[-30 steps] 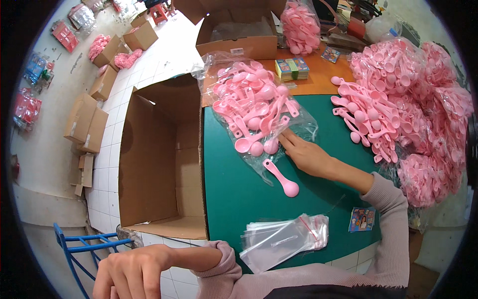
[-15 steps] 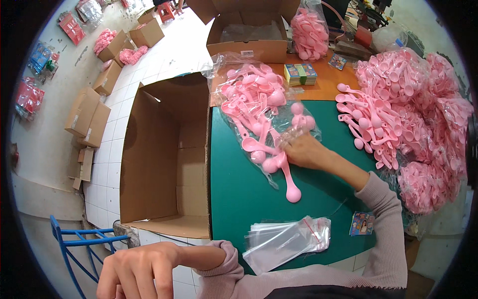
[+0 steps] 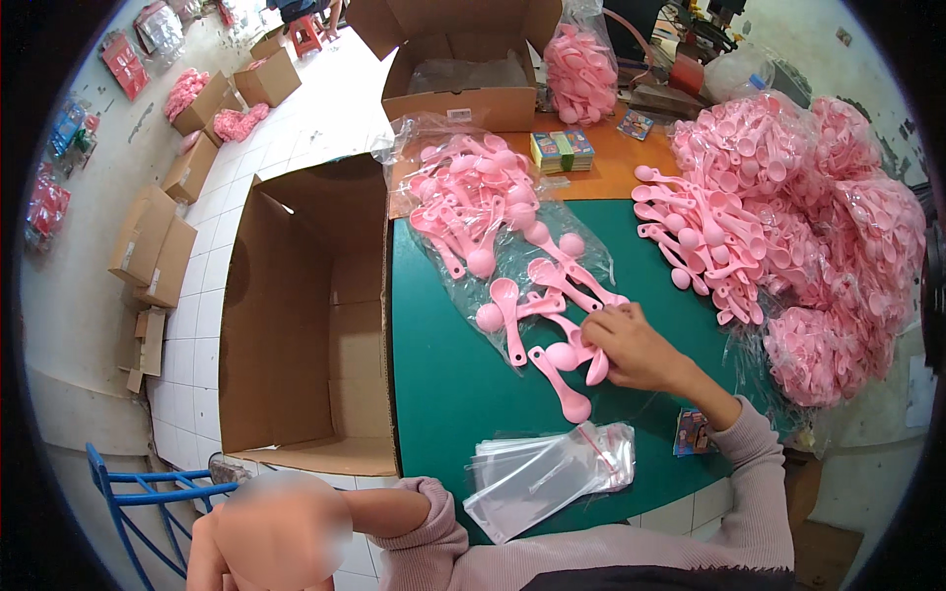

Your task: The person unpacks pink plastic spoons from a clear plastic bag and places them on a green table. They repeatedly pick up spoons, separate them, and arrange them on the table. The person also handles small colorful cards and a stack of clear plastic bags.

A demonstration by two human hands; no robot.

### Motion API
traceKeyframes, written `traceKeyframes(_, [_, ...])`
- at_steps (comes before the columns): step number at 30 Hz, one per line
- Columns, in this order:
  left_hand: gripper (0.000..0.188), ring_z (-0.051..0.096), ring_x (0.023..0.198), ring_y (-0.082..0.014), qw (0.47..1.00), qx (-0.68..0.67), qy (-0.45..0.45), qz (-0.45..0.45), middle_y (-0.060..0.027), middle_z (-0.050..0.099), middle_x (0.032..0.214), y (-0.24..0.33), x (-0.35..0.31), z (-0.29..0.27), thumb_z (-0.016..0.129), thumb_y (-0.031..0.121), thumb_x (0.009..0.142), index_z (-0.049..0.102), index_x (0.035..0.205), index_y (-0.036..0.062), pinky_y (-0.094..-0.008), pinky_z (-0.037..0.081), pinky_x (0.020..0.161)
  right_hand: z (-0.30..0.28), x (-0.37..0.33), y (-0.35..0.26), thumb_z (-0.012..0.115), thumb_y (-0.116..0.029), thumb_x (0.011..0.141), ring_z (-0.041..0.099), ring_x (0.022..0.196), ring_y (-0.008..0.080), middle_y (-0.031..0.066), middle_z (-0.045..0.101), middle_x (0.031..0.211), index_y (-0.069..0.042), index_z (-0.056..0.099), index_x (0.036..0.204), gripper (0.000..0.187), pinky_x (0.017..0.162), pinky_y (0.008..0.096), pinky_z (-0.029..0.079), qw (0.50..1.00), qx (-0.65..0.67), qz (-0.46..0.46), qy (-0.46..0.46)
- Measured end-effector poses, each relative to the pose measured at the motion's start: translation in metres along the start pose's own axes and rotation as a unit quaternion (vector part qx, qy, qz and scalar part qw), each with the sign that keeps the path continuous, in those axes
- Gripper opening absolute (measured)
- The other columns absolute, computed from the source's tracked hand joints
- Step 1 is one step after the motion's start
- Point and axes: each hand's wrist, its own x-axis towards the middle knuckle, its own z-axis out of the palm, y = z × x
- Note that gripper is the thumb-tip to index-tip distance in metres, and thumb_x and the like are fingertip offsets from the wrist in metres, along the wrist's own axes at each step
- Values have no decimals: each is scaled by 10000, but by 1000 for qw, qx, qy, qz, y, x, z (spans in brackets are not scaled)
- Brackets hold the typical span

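My right hand [image 3: 634, 347] is over the green table mat, its fingers closed around a pink scoop spoon [image 3: 596, 367] whose bowl sticks out below them. More pink spoons lie loose beside the fingers, one of them a long-handled spoon [image 3: 560, 386] nearest me. Behind them a heap of pink spoons [image 3: 473, 182] spills from a clear plastic bag [image 3: 463, 286] spread flat on the mat. My left hand [image 3: 271, 537] is at the lower left, off the table and away from the spoons. A blur covers most of it, hiding its fingers.
A stack of clear bags [image 3: 552, 478] lies at the near table edge, with a printed card [image 3: 693, 431] under my right forearm. Large bags of pink spoons [image 3: 838, 227] crowd the right. An open carton [image 3: 365, 364] adjoins the left edge; a blue metal frame [image 3: 148, 497] stands nearer.
My right hand has come nearer and a little right, drawing spoons out of the bag's mouth. Several spoons now lie spread over the mat. The view has shifted slightly.
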Motion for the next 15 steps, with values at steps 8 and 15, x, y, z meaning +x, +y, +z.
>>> traceKeyframes(8, [125, 509, 506, -24, 1000, 15, 13, 0, 39, 518, 537, 3, -1, 3, 537, 194, 870, 621, 790, 148, -285, 477, 888, -19, 21, 5, 612, -164, 817, 573, 990, 304, 132, 610, 922, -41, 532, 918, 178, 831, 460, 421, 977, 75, 178, -85])
traceKeyframes(15, [129, 514, 513, -26, 999, -3, -27, -30, 43, 517, 547, 7, 2, -1, 540, 201, 873, 621, 787, 149, -273, 474, 887, 33, 25, 3, 636, -126, 756, 549, 909, 344, 154, 570, 937, -20, 517, 920, 229, 761, 448, 424, 991, -63, 113, 47])
